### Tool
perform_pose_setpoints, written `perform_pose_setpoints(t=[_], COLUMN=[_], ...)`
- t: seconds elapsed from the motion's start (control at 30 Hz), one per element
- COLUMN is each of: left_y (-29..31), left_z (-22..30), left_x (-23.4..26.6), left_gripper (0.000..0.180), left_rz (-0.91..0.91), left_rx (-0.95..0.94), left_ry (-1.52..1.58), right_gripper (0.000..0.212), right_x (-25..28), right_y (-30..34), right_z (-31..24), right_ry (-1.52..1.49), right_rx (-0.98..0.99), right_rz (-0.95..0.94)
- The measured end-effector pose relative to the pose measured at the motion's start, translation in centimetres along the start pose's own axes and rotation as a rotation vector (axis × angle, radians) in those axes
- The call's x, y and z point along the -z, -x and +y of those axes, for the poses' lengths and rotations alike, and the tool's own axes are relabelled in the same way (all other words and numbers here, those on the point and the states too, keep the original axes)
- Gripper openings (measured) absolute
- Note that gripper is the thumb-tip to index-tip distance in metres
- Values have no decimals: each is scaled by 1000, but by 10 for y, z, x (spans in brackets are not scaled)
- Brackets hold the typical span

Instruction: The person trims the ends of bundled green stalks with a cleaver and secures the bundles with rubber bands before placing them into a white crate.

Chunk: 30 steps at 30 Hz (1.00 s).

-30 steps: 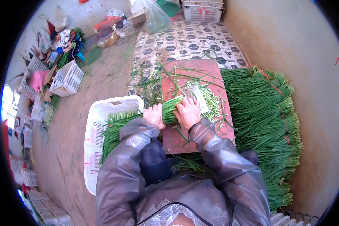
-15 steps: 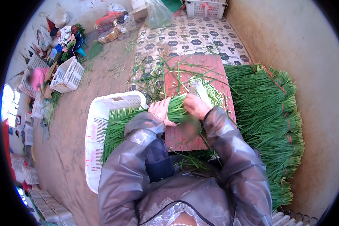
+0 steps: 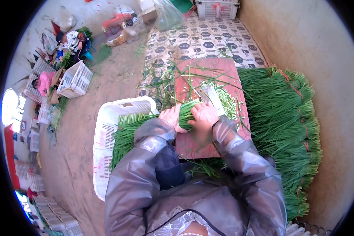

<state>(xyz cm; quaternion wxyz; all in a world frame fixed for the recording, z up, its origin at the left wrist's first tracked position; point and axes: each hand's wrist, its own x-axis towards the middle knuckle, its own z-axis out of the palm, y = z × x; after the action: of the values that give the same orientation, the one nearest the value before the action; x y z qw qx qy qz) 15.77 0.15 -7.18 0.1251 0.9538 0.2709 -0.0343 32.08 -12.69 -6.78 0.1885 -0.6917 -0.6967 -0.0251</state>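
A bundle of green garlic chives [image 3: 187, 111] lies across the near part of a reddish chopping board [image 3: 228, 70]. My left hand [image 3: 170, 117] is wrapped round it, and the leafy length trails left over a white crate. Against the bundle's right end, my right hand [image 3: 204, 114] is closed, with the fingers bent onto the stalks. Just beyond that hand a wide cleaver blade [image 3: 213, 98] rests on the board; its handle is hidden. Chopped pale-green stalk ends [image 3: 227, 103] are heaped along the blade's right side.
The white plastic crate [image 3: 100, 153] at left holds more chives. Tied chive bundles [image 3: 279, 133] are stacked at right along the wall. Loose leaves [image 3: 161, 84] litter the patterned floor sheet [image 3: 200, 35]. Two people [image 3: 70, 41] [image 3: 45, 82] sit far left near another white crate [image 3: 75, 80].
My right hand has turned and now bends its fingers round the bundle's end. My left hand keeps its hold. The whole view has shifted slightly.
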Motion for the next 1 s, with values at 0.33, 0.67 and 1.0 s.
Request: perform_pose_setpoints(t=[0.33,0.67,1.0], left_y=[-9,5,7], left_z=[3,-1,0], left_x=[-35,-20,-8], left_gripper=[132,133,132], left_rz=[162,-42,-127], left_rx=[-95,29,-3], left_ry=[-328,-58,-55], right_gripper=[20,21,26], right_x=[-24,-41,-87], right_y=[-5,-14,3], right_z=[19,56,104], right_ry=[-55,-859,-1150], right_rx=[116,71,-205], right_rz=[-5,-180,-201])
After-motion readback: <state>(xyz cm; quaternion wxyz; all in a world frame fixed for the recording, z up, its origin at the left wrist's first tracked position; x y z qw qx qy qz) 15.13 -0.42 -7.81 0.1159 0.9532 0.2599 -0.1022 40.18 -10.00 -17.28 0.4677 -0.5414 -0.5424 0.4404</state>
